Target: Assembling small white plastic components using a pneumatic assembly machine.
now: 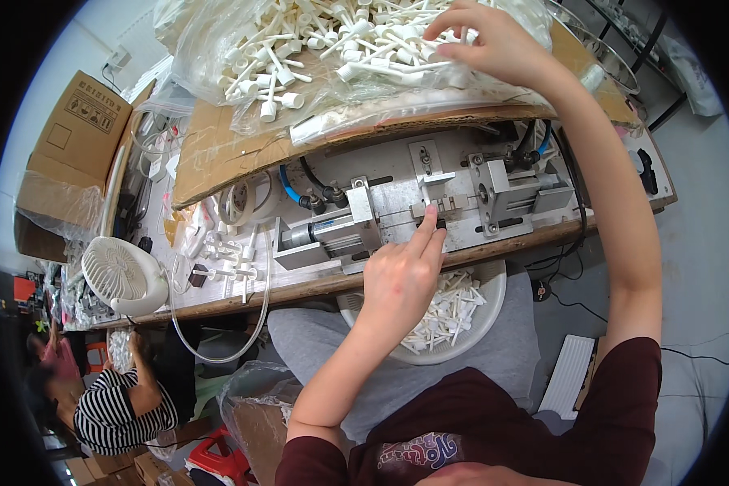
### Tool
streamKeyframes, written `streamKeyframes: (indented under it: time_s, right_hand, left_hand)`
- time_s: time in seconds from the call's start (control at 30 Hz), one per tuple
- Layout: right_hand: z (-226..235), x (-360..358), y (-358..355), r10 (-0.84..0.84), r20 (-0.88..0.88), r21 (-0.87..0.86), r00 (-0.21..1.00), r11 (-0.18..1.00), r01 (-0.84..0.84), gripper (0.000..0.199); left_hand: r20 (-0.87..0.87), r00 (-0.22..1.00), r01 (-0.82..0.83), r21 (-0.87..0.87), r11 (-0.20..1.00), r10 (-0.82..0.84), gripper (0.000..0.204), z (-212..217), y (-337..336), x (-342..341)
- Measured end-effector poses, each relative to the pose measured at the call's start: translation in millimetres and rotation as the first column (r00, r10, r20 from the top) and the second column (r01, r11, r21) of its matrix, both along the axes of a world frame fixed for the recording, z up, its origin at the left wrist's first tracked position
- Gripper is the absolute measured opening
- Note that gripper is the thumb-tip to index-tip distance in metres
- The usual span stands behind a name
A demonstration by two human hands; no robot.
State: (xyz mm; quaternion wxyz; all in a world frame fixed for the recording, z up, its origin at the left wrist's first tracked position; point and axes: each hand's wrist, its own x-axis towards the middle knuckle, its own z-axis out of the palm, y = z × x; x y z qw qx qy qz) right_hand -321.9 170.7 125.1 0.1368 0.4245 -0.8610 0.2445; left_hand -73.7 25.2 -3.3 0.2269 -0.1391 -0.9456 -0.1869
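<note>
My left hand point(402, 279) reaches over the bench edge, index finger stretched out and its tip on the small metal block in the middle of a clamping fixture point(445, 202). Nothing shows gripped in that hand; any part under the fingertip is hidden. Up at the right, my right hand point(498, 49) hovers at the pile of white plastic stemmed parts point(356, 40), thumb and fingers curved but apart. A white stem shows in the gap between them, and it does not look gripped. Metal pneumatic cylinders point(332, 235) flank the fixture on both sides.
A cardboard sheet point(211, 154) carries the pile above the fixture. On my lap rests a white basket point(494, 312) of small white pieces. A white fan point(121, 275) and looped clear tubing point(219, 356) are at the left. Further left, a person in stripes point(125, 417) works.
</note>
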Motion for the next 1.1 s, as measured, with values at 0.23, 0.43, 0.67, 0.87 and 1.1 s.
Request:
streamKeyframes:
  time_s: [0.23,0.43,0.67,0.87,1.1]
  right_hand:
    - [2.4,6.3,31.0,-0.109,0.234,-0.408,0.966,0.891,0.200,0.026]
    - [-3.1,-1.0,53.5,-0.107,0.070,0.007,0.992,0.994,0.107,0.044]
    - [-14.4,23.2,18.3,-0.045,-0.101,0.205,0.994,0.977,0.065,0.032]
    - [-23.3,28.1,29.2,0.037,-0.090,0.023,0.995,0.999,-0.035,0.019]
    - [-26.3,121.2,21.5,0.000,0.266,-0.457,0.964,0.881,0.126,0.014]
  left_hand:
    - [0.015,1.000,0.007,0.010,1.000,-0.007,0.028,0.9,-0.5,0.1]
    - [0.016,0.999,0.034,0.144,0.989,-0.037,0.035,19.5,-3.4,4.6]
    - [-0.140,0.984,0.133,0.148,0.980,-0.112,0.037,37.4,-1.8,12.3]
    - [-0.145,0.980,0.159,0.166,0.973,-0.135,0.037,34.1,-4.2,18.1]
    - [-0.289,0.957,0.124,0.403,0.907,-0.002,0.046,35.5,-1.3,10.2]
